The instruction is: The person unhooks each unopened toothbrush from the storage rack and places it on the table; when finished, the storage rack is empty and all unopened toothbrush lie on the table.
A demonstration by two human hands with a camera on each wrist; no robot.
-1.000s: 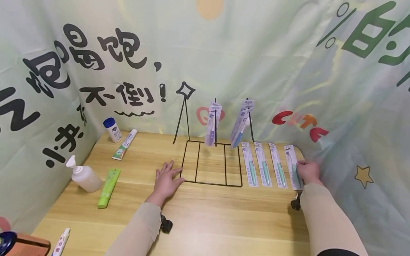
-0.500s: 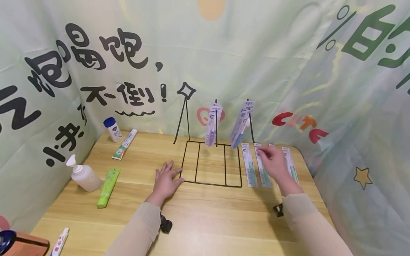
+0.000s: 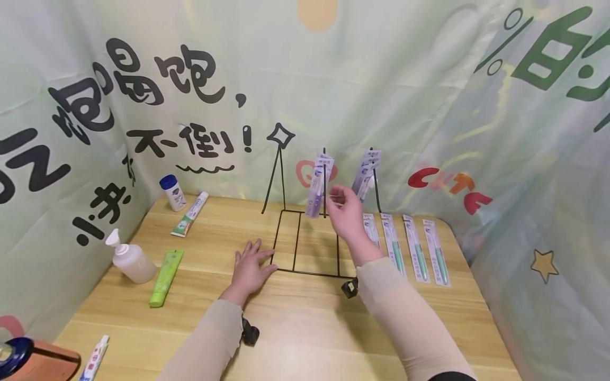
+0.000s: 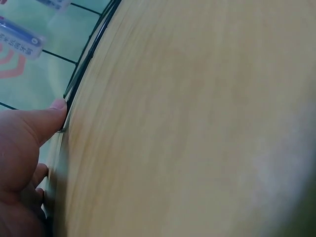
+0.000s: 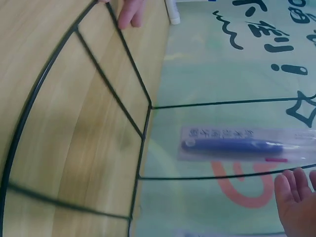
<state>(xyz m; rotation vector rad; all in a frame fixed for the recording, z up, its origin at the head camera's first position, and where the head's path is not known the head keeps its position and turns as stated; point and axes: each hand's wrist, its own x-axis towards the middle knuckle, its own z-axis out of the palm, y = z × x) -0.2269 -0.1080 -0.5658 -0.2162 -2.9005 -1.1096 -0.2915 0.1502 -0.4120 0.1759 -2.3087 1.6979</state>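
My left hand point(image 3: 250, 267) rests on the table with its fingers spread, its thumb against the left side of a black wire rack point(image 3: 314, 273). In the left wrist view the thumb point(image 4: 42, 121) touches the wire. My right hand point(image 3: 347, 214) is raised over the rack, fingers loosely bent and holding nothing visible. Its fingertips point(image 5: 291, 182) are right at the rack's middle prong in the right wrist view. Packaged purple toothbrushes point(image 3: 314, 193) hang on that prong. More packaged toothbrushes point(image 3: 366, 172) hang on the right prong, partly behind the right hand. The left prong is bare.
Several packaged green toothbrushes point(image 3: 416, 251) lie in a row right of the rack. On the left are a pump bottle point(image 3: 133, 264), a green tube point(image 3: 167, 278), a toothpaste tube point(image 3: 190, 214) and a blue-capped bottle point(image 3: 172, 193). Printed cloth point(image 3: 371, 95) surrounds the table.
My right hand has let go of the rightmost green toothbrush and moved left across the row, up to the rack's middle prong. My left hand stays at the rack's left side.
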